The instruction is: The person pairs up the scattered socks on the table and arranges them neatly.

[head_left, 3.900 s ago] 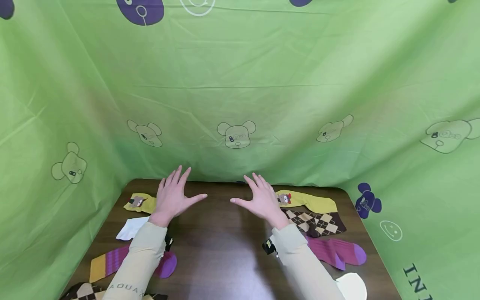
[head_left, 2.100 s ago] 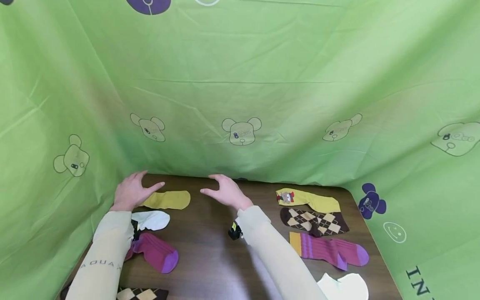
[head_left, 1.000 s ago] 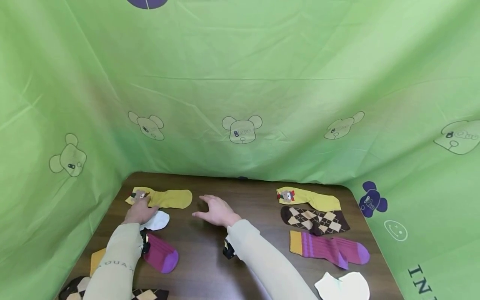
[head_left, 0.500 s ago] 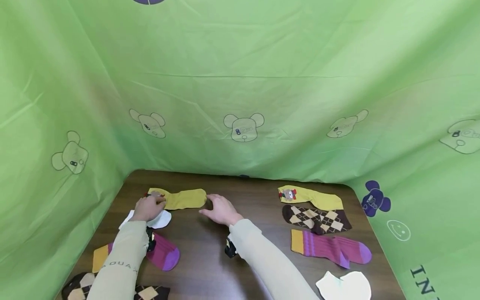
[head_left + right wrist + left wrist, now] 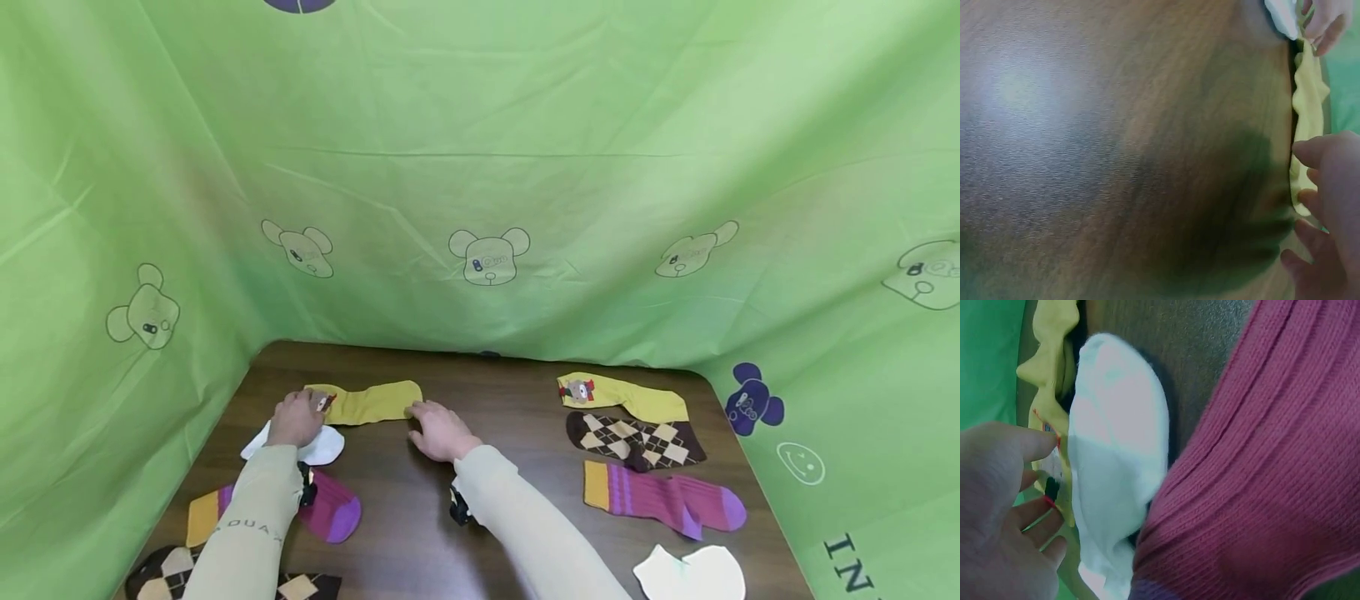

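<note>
A yellow sock (image 5: pixel 375 402) with a bear-face patch lies near the table's back edge, slightly wrinkled along its length. At its cuff, my left hand (image 5: pixel 296 418) pinches the fabric; in the left wrist view the thumb and curled fingers (image 5: pixel 1044 525) meet around the patch. My right hand (image 5: pixel 441 431) is at the sock's toe end, its fingertips touching the edge, the thumb and fingers apart and loosely bent in the right wrist view. Just in front of the yellow sock, a white sock (image 5: pixel 322 447) lies partly hidden under my left wrist.
A maroon sock (image 5: pixel 330 504) and a brown argyle sock (image 5: pixel 307 586) lie by my left forearm. On the right are another yellow sock (image 5: pixel 652 404), an argyle sock (image 5: pixel 637 437), a maroon sock (image 5: pixel 660 498) and white socks (image 5: pixel 693 575). Green cloth (image 5: pixel 480 200) surrounds the brown table (image 5: pixel 405 533).
Both hands came down from above the table. My left hand took the yellow sock's cuff, and the sock slid right, away from the table's left edge. My right hand reached its toe.
</note>
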The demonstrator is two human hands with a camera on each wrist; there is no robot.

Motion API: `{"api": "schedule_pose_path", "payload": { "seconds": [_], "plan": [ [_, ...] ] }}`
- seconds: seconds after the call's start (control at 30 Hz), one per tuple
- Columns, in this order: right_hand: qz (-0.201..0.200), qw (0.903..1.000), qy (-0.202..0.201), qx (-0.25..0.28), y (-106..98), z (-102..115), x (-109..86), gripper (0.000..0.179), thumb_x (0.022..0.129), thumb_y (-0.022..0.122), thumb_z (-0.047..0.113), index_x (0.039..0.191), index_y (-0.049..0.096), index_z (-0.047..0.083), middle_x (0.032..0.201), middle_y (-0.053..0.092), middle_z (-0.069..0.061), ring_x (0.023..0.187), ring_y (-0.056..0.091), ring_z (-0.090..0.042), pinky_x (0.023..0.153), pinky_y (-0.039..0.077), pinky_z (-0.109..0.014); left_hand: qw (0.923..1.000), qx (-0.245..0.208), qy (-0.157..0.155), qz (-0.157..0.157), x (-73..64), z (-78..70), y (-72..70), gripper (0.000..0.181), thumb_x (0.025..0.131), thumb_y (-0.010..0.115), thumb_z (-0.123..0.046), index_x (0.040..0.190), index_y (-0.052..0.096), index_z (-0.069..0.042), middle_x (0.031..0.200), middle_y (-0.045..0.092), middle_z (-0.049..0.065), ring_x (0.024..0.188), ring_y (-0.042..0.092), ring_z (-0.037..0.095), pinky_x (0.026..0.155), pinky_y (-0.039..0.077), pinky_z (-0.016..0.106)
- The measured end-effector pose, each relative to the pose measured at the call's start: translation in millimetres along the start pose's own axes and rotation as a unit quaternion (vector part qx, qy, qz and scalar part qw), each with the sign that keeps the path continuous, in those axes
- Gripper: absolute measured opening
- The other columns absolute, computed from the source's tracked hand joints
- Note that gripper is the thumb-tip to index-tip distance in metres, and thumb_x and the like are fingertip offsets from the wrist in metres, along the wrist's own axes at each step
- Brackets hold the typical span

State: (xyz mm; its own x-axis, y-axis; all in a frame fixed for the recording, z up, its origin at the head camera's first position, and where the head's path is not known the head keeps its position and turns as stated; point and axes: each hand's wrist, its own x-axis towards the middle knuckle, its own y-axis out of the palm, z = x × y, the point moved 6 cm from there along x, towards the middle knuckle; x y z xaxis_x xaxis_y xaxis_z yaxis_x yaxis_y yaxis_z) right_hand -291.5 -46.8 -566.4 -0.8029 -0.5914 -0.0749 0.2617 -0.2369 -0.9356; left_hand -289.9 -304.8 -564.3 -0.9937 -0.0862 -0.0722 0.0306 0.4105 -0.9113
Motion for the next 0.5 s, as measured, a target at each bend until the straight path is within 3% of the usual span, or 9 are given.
{"api": "schedule_pose_path", "payload": {
  "seconds": [0.1,0.27,0.4,0.5],
  "plan": [
    [-0.019,0.9997,0.008,-0.010,0,-2,-1.4,0.045,0.101,0.063,0.029,0.142,0.059,0.011,0.145,0.056,-0.006,0.136,0.048,-0.027,0.108,0.041,-0.040,0.9998,-0.021,0.003,-0.004,0.1,-1.9,2.2,0.055,0.100,0.053,-0.014,0.136,0.040,0.025,0.129,0.042,0.049,0.119,0.042,0.065,0.102,0.036,0.067],
    [-0.086,0.9949,0.027,-0.045,-7,-10,-3.2,0.042,0.096,0.070,0.033,0.131,0.066,0.011,0.122,0.067,-0.006,0.112,0.062,-0.026,0.094,0.051,-0.041,0.9986,-0.046,0.000,-0.027,1.6,-4.8,2.1,0.062,0.101,0.059,-0.023,0.133,0.043,0.027,0.122,0.043,0.047,0.113,0.047,0.063,0.097,0.040,0.067],
    [-0.121,0.9888,0.049,-0.073,-9,-17,-6.5,0.044,0.090,0.075,0.031,0.128,0.066,0.010,0.112,0.069,-0.007,0.101,0.063,-0.028,0.086,0.053,-0.042,0.9990,-0.039,-0.005,-0.019,2.5,-7.5,2.6,0.045,0.093,0.064,-0.011,0.125,0.056,0.019,0.116,0.046,0.040,0.104,0.054,0.057,0.090,0.046,0.063],
    [-0.126,0.9878,0.068,-0.061,-7,-23,-9.1,0.051,0.088,0.077,0.026,0.133,0.063,0.008,0.117,0.064,-0.011,0.106,0.061,-0.030,0.087,0.052,-0.043,0.9991,-0.040,-0.004,-0.009,3.5,-9.8,2.3,0.031,0.088,0.065,-0.002,0.115,0.061,0.013,0.109,0.053,0.034,0.099,0.058,0.051,0.087,0.048,0.060]
  ]
}}
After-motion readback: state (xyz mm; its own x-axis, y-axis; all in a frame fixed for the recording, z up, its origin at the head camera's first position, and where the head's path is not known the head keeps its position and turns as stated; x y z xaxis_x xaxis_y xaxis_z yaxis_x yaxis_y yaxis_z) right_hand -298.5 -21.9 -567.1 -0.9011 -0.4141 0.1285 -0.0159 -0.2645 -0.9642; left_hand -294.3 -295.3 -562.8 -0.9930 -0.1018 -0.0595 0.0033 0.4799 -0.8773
